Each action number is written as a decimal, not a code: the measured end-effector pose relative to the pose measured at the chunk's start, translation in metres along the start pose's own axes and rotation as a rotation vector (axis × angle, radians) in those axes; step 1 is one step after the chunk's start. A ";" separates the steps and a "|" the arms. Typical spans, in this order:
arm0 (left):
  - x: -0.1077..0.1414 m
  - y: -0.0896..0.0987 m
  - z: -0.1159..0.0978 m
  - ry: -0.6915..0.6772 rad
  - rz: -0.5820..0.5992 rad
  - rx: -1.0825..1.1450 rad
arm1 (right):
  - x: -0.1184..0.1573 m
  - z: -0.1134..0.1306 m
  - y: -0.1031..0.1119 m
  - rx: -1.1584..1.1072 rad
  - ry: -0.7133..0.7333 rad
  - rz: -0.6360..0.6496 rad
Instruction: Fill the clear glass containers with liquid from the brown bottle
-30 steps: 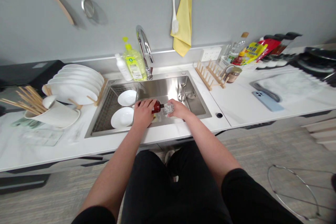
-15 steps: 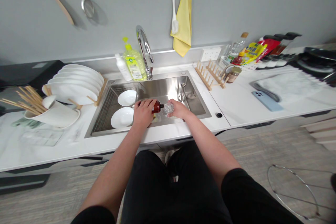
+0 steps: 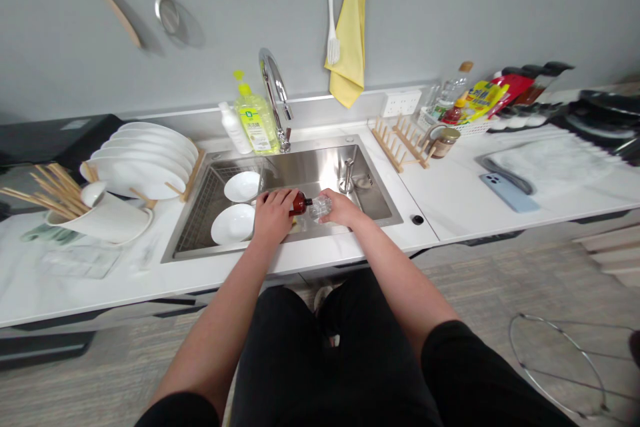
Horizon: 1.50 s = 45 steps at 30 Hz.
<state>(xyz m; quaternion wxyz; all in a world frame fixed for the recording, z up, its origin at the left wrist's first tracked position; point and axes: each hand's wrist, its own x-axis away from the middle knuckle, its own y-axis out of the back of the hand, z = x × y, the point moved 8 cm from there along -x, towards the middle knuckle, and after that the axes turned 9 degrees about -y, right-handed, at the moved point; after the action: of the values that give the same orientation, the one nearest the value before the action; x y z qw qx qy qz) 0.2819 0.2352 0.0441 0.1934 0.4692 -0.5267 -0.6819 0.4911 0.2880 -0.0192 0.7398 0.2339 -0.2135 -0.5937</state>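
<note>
Over the front of the steel sink (image 3: 320, 159), my left hand (image 3: 274, 212) is wrapped around a reddish-brown bottle (image 3: 299, 203) that lies tipped on its side, neck to the right. The bottle's dark neck meets the mouth of a small clear glass (image 3: 321, 206). My right hand (image 3: 341, 208) grips that glass from its right side. Whether liquid is flowing between them is too small to tell. To the left of my left hand, two white bowls (image 3: 233, 224) sit in the wire rack on the sink's left side.
Behind the sink stand a faucet (image 3: 273, 90), a yellow-green dish soap bottle (image 3: 257, 121) and a white bottle (image 3: 234, 130). Plates (image 3: 145, 157) and a chopstick holder (image 3: 100, 217) are at left. A wooden rack (image 3: 400, 141), jar (image 3: 444, 143), phone (image 3: 510, 192) and black cap (image 3: 417, 219) lie right.
</note>
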 end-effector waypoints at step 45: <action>0.001 -0.001 0.000 0.003 0.015 0.017 | 0.004 0.006 0.001 0.012 -0.014 0.029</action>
<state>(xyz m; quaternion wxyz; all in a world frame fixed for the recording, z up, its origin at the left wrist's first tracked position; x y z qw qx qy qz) 0.2817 0.2354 0.0426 0.1953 0.4679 -0.5355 -0.6754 0.4896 0.2839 -0.0137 0.7454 0.2311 -0.2254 -0.5832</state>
